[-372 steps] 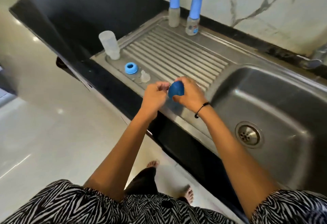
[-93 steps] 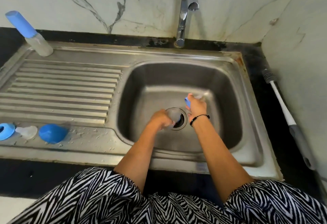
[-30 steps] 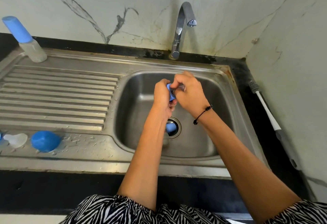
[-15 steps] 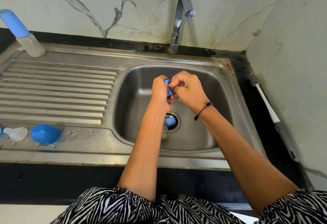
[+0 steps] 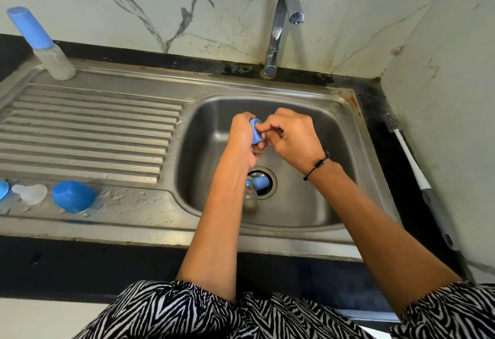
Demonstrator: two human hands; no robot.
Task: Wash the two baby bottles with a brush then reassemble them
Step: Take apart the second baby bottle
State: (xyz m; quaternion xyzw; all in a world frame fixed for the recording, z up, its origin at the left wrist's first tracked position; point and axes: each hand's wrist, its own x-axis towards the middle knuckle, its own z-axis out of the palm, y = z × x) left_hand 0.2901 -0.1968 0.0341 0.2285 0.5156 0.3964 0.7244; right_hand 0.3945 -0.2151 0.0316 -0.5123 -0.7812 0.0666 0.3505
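Observation:
Over the sink basin (image 5: 332, 135) my left hand (image 5: 242, 137) grips a small blue ring-shaped bottle part (image 5: 255, 132). My right hand (image 5: 292, 137) pinches at that same part with thumb and fingertips. Below my hands a clear baby bottle with a blue collar (image 5: 254, 187) lies by the drain. A second bottle with a tall blue cap (image 5: 42, 44) stands at the back left of the drainboard. A blue dome cap (image 5: 72, 196), a clear teat (image 5: 30, 193) and a blue ring (image 5: 3, 190) lie on the front left of the drainboard.
The tap (image 5: 281, 22) arches over the back of the basin, with no water running. A long bottle brush with a white and grey handle (image 5: 412, 172) lies on the black counter to the right, along the marble wall. Water drops dot the ribbed drainboard (image 5: 93, 129).
Earlier my hands worked low at the drain; since then they rose over the basin holding the blue part. In the last second they barely moved.

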